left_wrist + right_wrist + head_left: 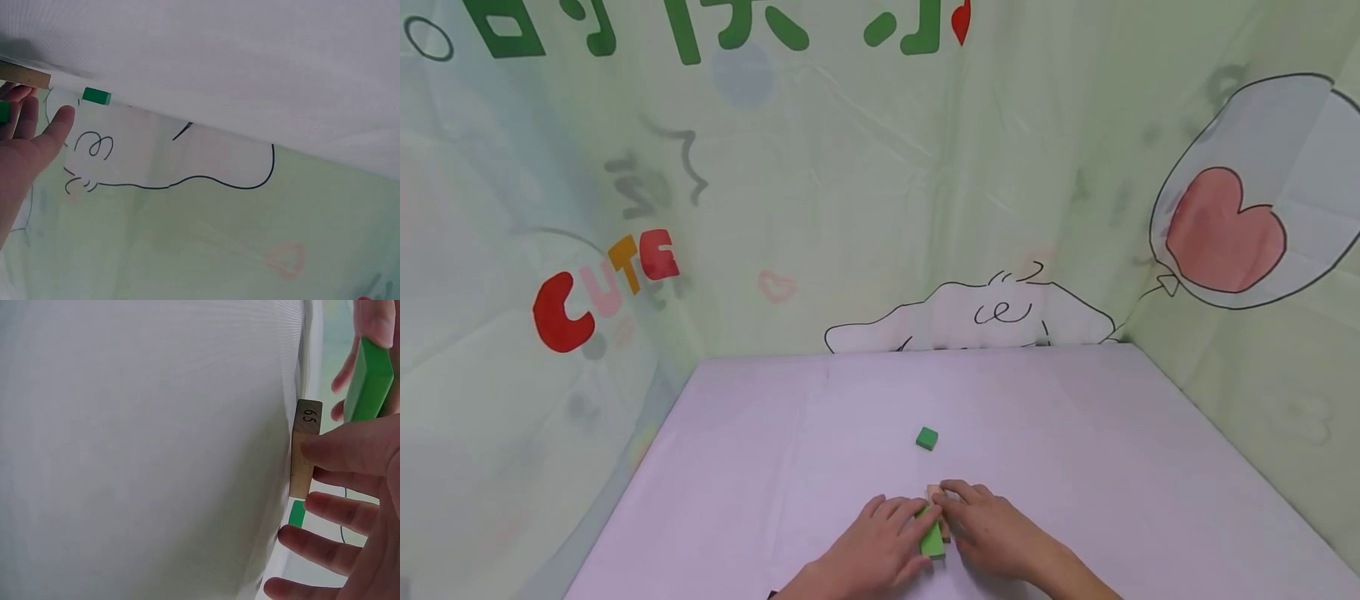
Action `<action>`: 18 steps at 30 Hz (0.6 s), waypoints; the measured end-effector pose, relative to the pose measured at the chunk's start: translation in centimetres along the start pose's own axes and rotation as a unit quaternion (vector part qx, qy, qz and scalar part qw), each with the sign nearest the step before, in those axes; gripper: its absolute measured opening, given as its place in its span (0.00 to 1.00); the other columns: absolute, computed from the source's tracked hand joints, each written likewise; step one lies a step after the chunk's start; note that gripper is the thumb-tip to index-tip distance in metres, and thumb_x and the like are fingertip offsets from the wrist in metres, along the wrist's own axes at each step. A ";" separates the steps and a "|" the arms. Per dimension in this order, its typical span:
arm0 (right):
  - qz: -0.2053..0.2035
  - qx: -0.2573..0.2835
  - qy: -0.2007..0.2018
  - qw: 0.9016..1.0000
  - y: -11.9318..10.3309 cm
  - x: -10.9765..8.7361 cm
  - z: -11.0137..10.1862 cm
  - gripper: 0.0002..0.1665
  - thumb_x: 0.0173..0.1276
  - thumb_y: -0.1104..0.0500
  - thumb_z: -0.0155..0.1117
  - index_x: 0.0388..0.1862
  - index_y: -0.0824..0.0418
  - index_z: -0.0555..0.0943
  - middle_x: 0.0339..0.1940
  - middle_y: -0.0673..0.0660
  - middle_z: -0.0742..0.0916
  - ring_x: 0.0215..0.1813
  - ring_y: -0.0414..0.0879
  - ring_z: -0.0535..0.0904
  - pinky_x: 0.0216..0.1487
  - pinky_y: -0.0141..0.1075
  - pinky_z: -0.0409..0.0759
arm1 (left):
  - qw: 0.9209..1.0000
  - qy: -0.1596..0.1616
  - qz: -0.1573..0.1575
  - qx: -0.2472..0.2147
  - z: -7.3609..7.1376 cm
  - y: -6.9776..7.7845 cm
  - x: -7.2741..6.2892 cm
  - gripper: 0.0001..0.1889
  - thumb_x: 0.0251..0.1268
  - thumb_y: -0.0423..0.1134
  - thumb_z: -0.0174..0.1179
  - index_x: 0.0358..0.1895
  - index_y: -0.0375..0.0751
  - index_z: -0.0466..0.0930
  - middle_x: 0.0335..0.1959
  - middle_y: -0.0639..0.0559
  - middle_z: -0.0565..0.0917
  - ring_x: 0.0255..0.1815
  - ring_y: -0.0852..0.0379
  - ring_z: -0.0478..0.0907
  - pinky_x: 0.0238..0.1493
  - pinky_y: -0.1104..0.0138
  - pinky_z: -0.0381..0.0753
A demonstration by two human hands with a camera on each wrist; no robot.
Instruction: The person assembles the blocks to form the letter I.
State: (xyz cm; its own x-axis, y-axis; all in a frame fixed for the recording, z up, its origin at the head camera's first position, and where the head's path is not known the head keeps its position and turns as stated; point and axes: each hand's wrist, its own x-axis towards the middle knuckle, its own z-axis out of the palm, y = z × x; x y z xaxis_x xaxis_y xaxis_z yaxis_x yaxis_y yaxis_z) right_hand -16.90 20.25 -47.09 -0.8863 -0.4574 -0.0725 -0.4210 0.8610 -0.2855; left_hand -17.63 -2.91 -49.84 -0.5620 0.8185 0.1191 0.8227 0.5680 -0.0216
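Near the front of the table, my left hand (876,537) grips a long light green block (932,543) between thumb and fingers. Just right of it, a plain wooden block (946,532) lies on the cloth, and my right hand (996,532) pinches it. In the right wrist view, the right thumb presses the side of the wooden block (302,469), whose dark end bears a printed number. The green block (370,381) is held above it there; whether the two touch is unclear. Fingers partly cover both blocks in the head view.
Beyond the hands, a small dark green block (927,438) sits alone on the pale lilac tablecloth (760,450). A printed curtain (880,183) hangs behind and at both sides of the table. A small dark object (772,594) shows at the bottom edge by the left wrist.
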 end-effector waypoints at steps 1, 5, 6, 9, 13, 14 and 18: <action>-0.001 -0.001 0.000 1.000 0.0 0.0 0.0 0.32 0.68 0.57 0.71 0.72 0.55 0.78 0.71 0.59 0.79 0.64 0.60 0.79 0.59 0.60 0.80 | 1.000 0.003 0.006 0.004 0.1 0.1 -0.1 0.31 0.86 0.59 0.34 0.83 0.52 0.55 0.76 0.55 0.70 0.73 0.56 0.70 0.69 0.53 0.74; -0.004 0.001 0.006 1.000 -0.1 -0.1 -0.1 0.30 0.69 0.60 0.69 0.70 0.56 0.79 0.69 0.59 0.79 0.63 0.59 0.79 0.59 0.59 0.81 | 0.999 0.004 0.026 0.019 0.5 0.5 -0.3 0.31 0.85 0.60 0.35 0.82 0.52 0.57 0.75 0.56 0.71 0.70 0.57 0.72 0.67 0.56 0.76; -0.002 0.002 0.007 1.000 -0.1 -0.1 0.0 0.30 0.69 0.61 0.69 0.70 0.56 0.79 0.69 0.59 0.79 0.63 0.59 0.79 0.59 0.59 0.80 | 0.999 -0.003 0.029 0.019 0.5 0.6 -0.3 0.32 0.85 0.61 0.34 0.82 0.52 0.57 0.75 0.56 0.70 0.70 0.57 0.71 0.67 0.56 0.76; 0.014 0.004 0.001 1.000 -0.3 -0.1 0.0 0.29 0.69 0.61 0.68 0.70 0.55 0.79 0.70 0.58 0.79 0.65 0.59 0.79 0.62 0.60 0.79 | 0.999 -0.023 0.040 0.021 0.8 1.0 -0.2 0.32 0.85 0.61 0.30 0.82 0.52 0.56 0.76 0.57 0.68 0.72 0.58 0.69 0.67 0.56 0.75; 0.030 0.000 -0.003 1.000 -0.4 0.0 0.1 0.28 0.69 0.60 0.68 0.69 0.54 0.80 0.71 0.57 0.79 0.66 0.59 0.79 0.64 0.59 0.79 | 0.997 -0.019 0.056 0.047 1.1 1.3 -0.2 0.32 0.85 0.61 0.28 0.82 0.51 0.58 0.75 0.57 0.69 0.72 0.58 0.69 0.66 0.57 0.75; 0.030 0.000 -0.002 1.000 -0.4 0.0 0.1 0.28 0.69 0.61 0.68 0.69 0.54 0.80 0.71 0.57 0.79 0.66 0.59 0.79 0.64 0.59 0.78 | 0.997 -0.016 0.058 0.052 1.2 1.3 -0.2 0.32 0.85 0.61 0.28 0.82 0.51 0.58 0.75 0.57 0.69 0.72 0.58 0.69 0.66 0.57 0.75; 0.030 0.001 -0.004 1.000 -0.4 0.0 0.1 0.28 0.69 0.60 0.68 0.68 0.54 0.80 0.71 0.57 0.79 0.66 0.59 0.79 0.63 0.60 0.79 | 0.997 -0.014 0.058 0.056 1.4 1.3 -0.1 0.32 0.85 0.60 0.27 0.82 0.52 0.58 0.76 0.58 0.68 0.72 0.58 0.67 0.66 0.58 0.74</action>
State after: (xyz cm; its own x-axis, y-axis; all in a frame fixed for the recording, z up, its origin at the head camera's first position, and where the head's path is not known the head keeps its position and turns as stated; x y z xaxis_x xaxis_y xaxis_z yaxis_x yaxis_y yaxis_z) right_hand -16.70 19.88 -47.06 -0.9081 -0.4073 -0.0970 -0.3672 0.8861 -0.2826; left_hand -16.58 -2.15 -51.24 -0.4668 0.8806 0.0814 0.8686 0.4738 -0.1452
